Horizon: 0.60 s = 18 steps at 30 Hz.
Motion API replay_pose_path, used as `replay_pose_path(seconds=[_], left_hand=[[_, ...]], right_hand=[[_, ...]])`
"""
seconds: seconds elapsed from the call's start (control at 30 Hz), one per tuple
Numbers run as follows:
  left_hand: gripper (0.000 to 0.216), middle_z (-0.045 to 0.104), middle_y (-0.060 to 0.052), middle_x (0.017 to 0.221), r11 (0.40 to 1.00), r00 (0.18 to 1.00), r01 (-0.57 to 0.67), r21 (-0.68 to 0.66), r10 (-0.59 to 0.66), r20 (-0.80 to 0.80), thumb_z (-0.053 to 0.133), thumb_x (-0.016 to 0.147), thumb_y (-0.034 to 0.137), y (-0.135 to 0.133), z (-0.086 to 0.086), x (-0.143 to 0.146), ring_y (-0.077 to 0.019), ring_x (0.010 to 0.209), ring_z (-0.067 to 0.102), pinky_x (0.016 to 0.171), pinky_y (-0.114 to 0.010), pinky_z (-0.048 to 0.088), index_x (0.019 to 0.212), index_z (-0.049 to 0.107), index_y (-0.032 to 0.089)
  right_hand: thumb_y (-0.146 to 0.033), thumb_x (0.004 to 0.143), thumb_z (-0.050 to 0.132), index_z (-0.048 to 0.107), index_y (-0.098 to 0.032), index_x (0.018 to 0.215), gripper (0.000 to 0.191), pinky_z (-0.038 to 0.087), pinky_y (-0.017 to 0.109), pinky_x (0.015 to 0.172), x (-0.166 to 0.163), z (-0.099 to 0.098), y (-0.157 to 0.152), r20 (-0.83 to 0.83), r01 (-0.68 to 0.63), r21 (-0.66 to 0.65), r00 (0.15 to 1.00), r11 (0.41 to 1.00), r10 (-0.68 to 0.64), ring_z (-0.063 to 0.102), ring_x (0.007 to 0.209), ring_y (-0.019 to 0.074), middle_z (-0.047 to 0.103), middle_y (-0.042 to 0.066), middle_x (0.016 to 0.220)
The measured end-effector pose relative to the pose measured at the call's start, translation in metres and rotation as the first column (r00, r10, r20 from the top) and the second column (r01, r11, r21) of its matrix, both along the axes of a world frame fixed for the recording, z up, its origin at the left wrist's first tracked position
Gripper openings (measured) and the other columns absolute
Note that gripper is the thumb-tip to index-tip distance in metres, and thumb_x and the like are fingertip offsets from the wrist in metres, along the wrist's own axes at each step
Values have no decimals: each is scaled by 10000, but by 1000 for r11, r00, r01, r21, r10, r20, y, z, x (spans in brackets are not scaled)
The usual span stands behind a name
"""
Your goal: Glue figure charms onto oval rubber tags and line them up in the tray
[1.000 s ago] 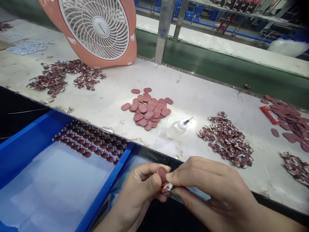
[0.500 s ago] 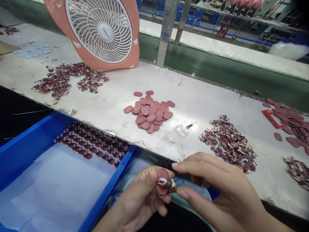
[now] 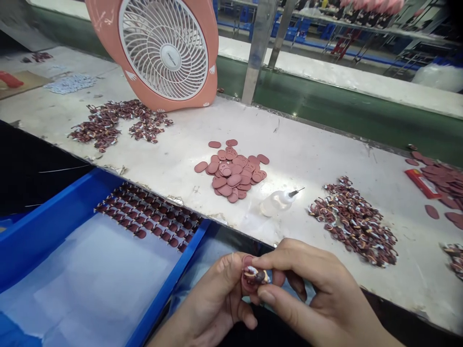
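Note:
Between the thumb and fingers of my left hand [image 3: 217, 296] is a reddish-brown oval disc [image 3: 248, 261]. A small brown figure [image 3: 259, 276] with white and yellowish parts lies against the disc's face. My right hand [image 3: 320, 284] closes on the figure and disc from the right, index finger at the upper side and thumb at the lower side. Just beyond my hands, a clear bottle with a needle tip [image 3: 278, 203] lies on the worktable [image 3: 307, 144]. Behind it is a pile of similar oval discs [image 3: 235, 173], some with small holes.
Small brown figures lie in a right pile [image 3: 356, 224] and a left pile [image 3: 108, 123]. A pink fan [image 3: 170, 58] stands at the back. The blue tray [image 3: 162, 284] at lower left holds rows of assembled pieces [image 3: 152, 212]. Further discs [image 3: 444, 178] lie far right beside a red box [image 3: 422, 183].
My right hand's index finger and thumb have come in from the right onto the figure and disc. The camera view has shifted slightly, while my left hand keeps its hold.

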<state>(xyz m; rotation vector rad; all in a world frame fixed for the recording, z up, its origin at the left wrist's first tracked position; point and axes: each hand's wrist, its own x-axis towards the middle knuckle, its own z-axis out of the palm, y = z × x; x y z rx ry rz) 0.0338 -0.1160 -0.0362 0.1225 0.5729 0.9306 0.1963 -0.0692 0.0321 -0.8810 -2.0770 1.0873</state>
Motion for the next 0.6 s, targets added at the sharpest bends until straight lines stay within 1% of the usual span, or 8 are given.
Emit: replay_pose_path(seconds=[0.13, 0.2, 0.27, 0.33, 0.4, 0.47, 0.53, 0.6], left_hand=[[409, 635, -41, 763, 999, 1000, 14, 41, -14, -3, 673, 806, 540, 3, -2, -1, -62, 563, 538, 451, -121, 526, 795, 743, 137], [468, 635, -49, 773, 998, 1000, 30, 51, -29, -7, 662, 787, 592, 4, -3, -2, -67, 563, 538, 444, -125, 523, 826, 739, 132], [568, 651, -68, 811, 999, 999, 33, 27, -32, -38, 654, 742, 665, 4, -3, -3, -83, 588, 556, 436, -139, 524, 915, 738, 131], [599, 661, -69, 837, 998, 986, -51, -25, 46, -158, 689, 706, 670, 2, -1, -4, -108, 631, 582, 437, -155, 523, 1006, 728, 153], [494, 634, -17, 742, 974, 918, -226, -23, 205, -340, 773, 677, 589, 0, 1, -3, -101, 601, 557, 439, -157, 500, 962, 725, 188], [392, 571, 36, 630, 929, 814, -364, 62, 349, -464, 844, 630, 506, -3, 4, -2, -74, 526, 482, 432, -152, 459, 841, 714, 202], [378, 559, 50, 599, 899, 752, -410, 153, 429, -501, 884, 578, 471, -4, 7, 0, -58, 492, 423, 417, -143, 416, 769, 702, 201], [379, 588, 37, 632, 882, 719, -426, 204, 466, -516, 897, 555, 454, -4, 8, 1, -60, 510, 422, 411, -136, 385, 748, 698, 195]], right_hand=[[-83, 830, 657, 693, -194, 993, 200, 467, 149, 537, 0, -5, -1, -1, 29, -9, 1000, 1000, -29, 621, 619, 76, 638, -27, 700], [-110, 849, 646, 689, -202, 1004, 185, 449, 146, 490, 0, -9, -2, -1, 58, 4, 998, 998, -58, 607, 584, 73, 637, -27, 692], [-137, 872, 638, 673, -214, 1031, 180, 437, 146, 460, 0, -14, -4, 10, 95, 64, 995, 993, -96, 596, 571, 71, 633, -28, 697], [-142, 884, 640, 650, -212, 1067, 196, 462, 152, 486, -1, -20, -6, 34, 130, 171, 990, 977, -138, 605, 596, 75, 632, -20, 728], [-124, 890, 643, 634, -186, 1092, 211, 507, 179, 555, -4, -28, -8, 66, 170, 336, 977, 926, -203, 617, 631, 92, 643, 2, 762], [-92, 893, 641, 626, -146, 1121, 235, 522, 221, 589, -9, -38, -9, 65, 196, 500, 963, 843, -262, 619, 647, 118, 667, 34, 785], [-75, 890, 650, 621, -114, 1160, 274, 497, 252, 561, -15, -47, -10, 50, 195, 612, 958, 766, -284, 602, 629, 135, 684, 53, 780], [-69, 883, 662, 610, -99, 1203, 326, 464, 271, 534, -21, -55, -9, 47, 172, 661, 962, 731, -270, 586, 614, 148, 691, 59, 773]])
